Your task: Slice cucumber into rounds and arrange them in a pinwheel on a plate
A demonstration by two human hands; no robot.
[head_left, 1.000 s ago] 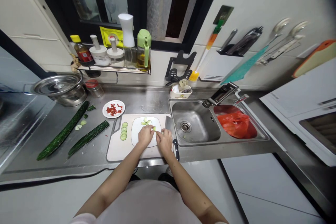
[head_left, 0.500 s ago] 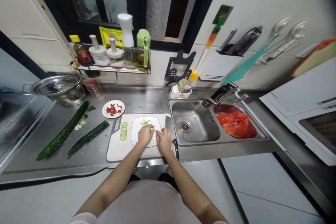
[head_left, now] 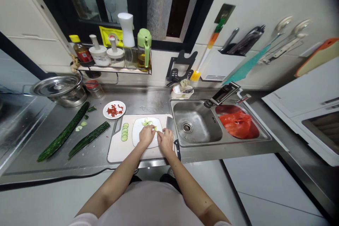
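Observation:
My left hand (head_left: 147,135) and my right hand (head_left: 165,140) meet over a white plate (head_left: 136,127), fingertips pinching a small green cucumber slice (head_left: 155,129) between them. Folded cucumber pieces (head_left: 147,122) lie on the far part of the plate. Under the plate is a pale cutting board (head_left: 116,151), with a row of cucumber slices (head_left: 124,132) along its left side. Beside my right hand rests a knife, its black handle (head_left: 177,149) pointing toward me and its blade partly hidden by the hand.
Left of the board lie a long cucumber (head_left: 65,132) and a cut cucumber (head_left: 89,140). A small plate of red bits (head_left: 114,109) sits behind the board. On the right is a double sink (head_left: 197,141) with a faucet (head_left: 221,95) and red bag (head_left: 235,124). A lidded pot (head_left: 60,90) stands back left.
The cucumber slice between my fingertips has shifted very slightly. Both hands stay in nearly the same place over the plate.

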